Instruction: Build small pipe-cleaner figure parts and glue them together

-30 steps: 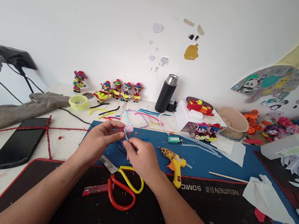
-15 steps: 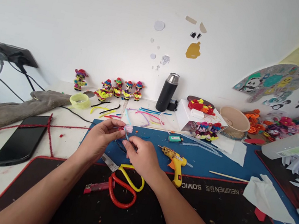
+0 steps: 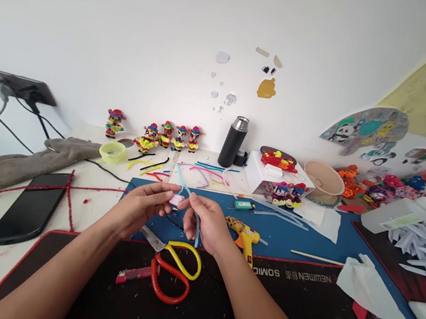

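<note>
My left hand (image 3: 142, 206) pinches a small pale pink fuzzy piece (image 3: 176, 200) between thumb and fingers, above the blue mat. A light blue pipe cleaner (image 3: 198, 229) runs beside that piece. Its lower end hangs past the palm of my right hand (image 3: 207, 223), whose thumb and forefinger are closed on it. Whether the pipe cleaner is wound around the pink piece I cannot tell. Below the hands lie scissors (image 3: 167, 298) with one red and one yellow handle. A yellow glue gun (image 3: 248, 241) rests just right of my right hand.
Several pipe-cleaner figures (image 3: 149, 139) stand along the wall, near a black thermos (image 3: 233, 144). Loose pipe cleaners (image 3: 217, 168) lie behind the mat. At left are a phone (image 3: 29, 209) and yellow tape (image 3: 113, 152). A pink lighter (image 3: 134, 274) sits beside the scissors.
My right hand has shifted up and turned, and the light blue pipe cleaner now hangs past its palm. The pink piece has turned sideways in my left fingers. The view has tilted up slightly.
</note>
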A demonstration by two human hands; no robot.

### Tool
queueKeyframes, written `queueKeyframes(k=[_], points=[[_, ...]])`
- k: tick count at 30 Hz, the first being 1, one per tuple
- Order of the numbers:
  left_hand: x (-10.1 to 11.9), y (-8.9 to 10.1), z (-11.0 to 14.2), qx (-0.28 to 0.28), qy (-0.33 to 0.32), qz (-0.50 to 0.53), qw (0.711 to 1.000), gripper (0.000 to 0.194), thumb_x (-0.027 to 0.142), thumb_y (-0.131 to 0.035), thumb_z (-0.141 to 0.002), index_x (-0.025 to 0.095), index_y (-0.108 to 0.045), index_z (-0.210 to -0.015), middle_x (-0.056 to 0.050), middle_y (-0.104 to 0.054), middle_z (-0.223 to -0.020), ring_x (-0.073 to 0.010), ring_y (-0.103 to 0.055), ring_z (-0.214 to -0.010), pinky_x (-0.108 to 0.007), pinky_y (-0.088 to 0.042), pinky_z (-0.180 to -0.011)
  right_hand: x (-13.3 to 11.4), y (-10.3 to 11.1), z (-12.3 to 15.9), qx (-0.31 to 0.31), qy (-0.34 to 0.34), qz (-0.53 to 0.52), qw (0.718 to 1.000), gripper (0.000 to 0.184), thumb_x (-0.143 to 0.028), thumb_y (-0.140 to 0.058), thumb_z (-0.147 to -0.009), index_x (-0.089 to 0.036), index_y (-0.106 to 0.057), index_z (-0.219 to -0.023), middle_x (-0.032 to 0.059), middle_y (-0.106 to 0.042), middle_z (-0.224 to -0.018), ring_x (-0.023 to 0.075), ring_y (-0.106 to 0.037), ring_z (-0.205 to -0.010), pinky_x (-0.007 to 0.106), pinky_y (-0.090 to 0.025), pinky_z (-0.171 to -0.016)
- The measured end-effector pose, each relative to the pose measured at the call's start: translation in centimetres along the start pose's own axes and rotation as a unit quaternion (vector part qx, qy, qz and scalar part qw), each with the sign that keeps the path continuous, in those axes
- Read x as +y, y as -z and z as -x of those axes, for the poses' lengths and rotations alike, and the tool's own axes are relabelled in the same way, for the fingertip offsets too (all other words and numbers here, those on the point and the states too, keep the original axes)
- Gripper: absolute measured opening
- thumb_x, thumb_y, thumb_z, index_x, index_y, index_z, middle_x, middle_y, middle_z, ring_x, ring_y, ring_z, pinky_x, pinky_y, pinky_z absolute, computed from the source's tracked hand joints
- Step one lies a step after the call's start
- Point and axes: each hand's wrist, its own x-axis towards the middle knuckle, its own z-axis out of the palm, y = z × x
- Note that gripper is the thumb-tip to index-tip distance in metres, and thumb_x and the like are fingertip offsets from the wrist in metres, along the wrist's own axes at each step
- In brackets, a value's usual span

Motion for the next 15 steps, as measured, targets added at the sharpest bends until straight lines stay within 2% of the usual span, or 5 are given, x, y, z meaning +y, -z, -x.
queueKeyframes(k=[3, 8, 15], points=[[0.39, -0.27, 0.38, -0.017, 0.031, -0.012, 0.999, 0.043, 0.035, -0.099, -0.063, 0.016, -0.086, -0.099, -0.003, -0.07, -0.067, -0.011, -0.057, -0.056, -0.021, -0.044, -0.054, -0.15, 0.08, 0.1, -0.026, -0.028, -0.055, 0.998, 0.054, -0.071, -0.07, -0.088, -0.017, -0.07, -0.085, -0.0062, -0.055, -0.046, 0.0089, -0.043, -0.032, 0.022, -0.029, -0.037], [0.58, -0.35, 0.68, -0.037, 0.03, -0.02, 0.999, 0.038, 0.038, -0.095, -0.065, 0.02, -0.084, -0.097, -0.002, -0.069, -0.068, -0.0108, -0.054, -0.051, -0.022, -0.039, -0.05, -0.23, -0.16, 0.36, -0.066, -0.069, -0.09, 0.991, 0.051, -0.068, -0.075, -0.085, -0.018, -0.065, -0.076, -0.0092, -0.045, -0.039, 0.0082, -0.037, -0.03, 0.023, -0.025, -0.037], [0.11, 0.27, 0.63, -0.086, -0.006, -0.084, 0.993, 0.032, 0.046, -0.088, -0.076, 0.02, -0.081, -0.094, -0.003, -0.068, -0.073, -0.0115, -0.049, -0.054, -0.024, -0.035, -0.051, 0.5, -0.31, 0.26, -0.075, -0.09, -0.073, 0.99, 0.056, -0.073, -0.073, -0.085, -0.019, -0.061, -0.072, -0.0089, -0.046, -0.04, 0.0084, -0.039, -0.031, 0.023, -0.027, -0.036]])
